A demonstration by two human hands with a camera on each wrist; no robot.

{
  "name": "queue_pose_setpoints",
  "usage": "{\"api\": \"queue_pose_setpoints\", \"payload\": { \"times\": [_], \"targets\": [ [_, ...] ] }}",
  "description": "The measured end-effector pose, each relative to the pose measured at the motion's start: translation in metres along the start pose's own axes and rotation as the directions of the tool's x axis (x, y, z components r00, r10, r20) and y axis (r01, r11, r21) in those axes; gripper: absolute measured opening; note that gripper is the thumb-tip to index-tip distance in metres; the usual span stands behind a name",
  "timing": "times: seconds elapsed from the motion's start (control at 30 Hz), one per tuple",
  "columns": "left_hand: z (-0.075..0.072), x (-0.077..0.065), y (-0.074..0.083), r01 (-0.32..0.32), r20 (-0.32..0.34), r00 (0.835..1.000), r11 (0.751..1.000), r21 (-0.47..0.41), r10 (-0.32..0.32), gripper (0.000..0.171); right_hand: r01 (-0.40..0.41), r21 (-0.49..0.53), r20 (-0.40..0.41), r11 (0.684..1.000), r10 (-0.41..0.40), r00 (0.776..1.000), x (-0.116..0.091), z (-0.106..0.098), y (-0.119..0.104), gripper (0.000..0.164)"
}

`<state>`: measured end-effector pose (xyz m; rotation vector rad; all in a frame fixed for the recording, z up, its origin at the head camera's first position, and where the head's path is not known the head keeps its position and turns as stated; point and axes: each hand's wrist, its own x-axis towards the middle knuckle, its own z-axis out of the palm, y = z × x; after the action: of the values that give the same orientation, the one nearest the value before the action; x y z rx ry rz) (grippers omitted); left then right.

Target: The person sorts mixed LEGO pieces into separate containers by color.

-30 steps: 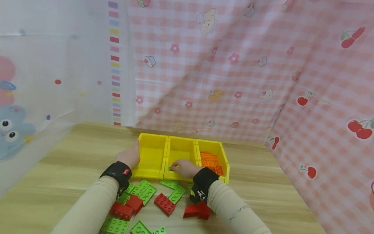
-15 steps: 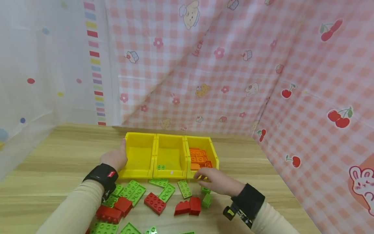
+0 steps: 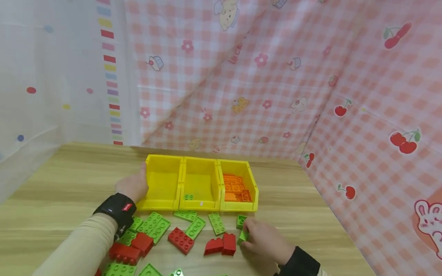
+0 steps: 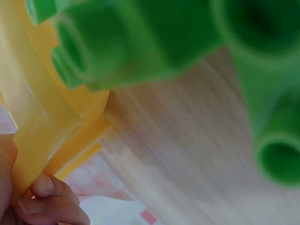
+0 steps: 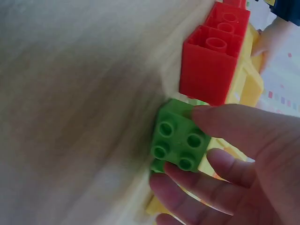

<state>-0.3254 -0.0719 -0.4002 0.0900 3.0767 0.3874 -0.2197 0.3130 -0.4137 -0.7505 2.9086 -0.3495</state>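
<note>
In the head view my left hand (image 3: 132,186) grips the outer side wall of the left yellow bin (image 3: 164,184); the left wrist view shows thumb and fingers pinching that wall. My right hand (image 3: 266,239) is on the table below the right bin. Between its thumb and fingers is a small green toy brick (image 5: 180,140), its studs facing the right wrist camera. Another small green brick (image 3: 241,221) lies just beyond it. A red sloped brick (image 3: 213,246) and a red block (image 3: 229,244) lie left of the right hand.
The middle bin (image 3: 202,180) holds a small green brick (image 3: 188,197). Orange bricks (image 3: 235,186) fill part of the right bin (image 3: 238,207). Several green bricks (image 3: 216,223) and red bricks (image 3: 181,240) are scattered before the bins. Patterned cloth (image 3: 193,76) hangs behind.
The right hand has left the middle bin, where a green brick now shows, moved right and down, and taken hold of another green brick. The left hand keeps its grip on the bin.
</note>
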Motion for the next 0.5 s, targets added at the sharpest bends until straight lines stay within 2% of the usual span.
{"api": "queue_pose_setpoints", "payload": {
  "times": [0.3,0.5],
  "targets": [
    [0.001,-0.002,0.000,-0.007,-0.020,1.000,1.000,0.000,0.007,0.061,0.034,0.038,-0.025,0.999,-0.033,0.999,0.003,-0.023,-0.007,0.024],
    [0.002,0.001,0.000,-0.011,-0.029,1.000,1.000,0.011,0.011,0.064,0.101,-0.028,-0.084,0.995,-0.103,0.991,0.031,-0.038,-0.024,0.025]
  ]
}}
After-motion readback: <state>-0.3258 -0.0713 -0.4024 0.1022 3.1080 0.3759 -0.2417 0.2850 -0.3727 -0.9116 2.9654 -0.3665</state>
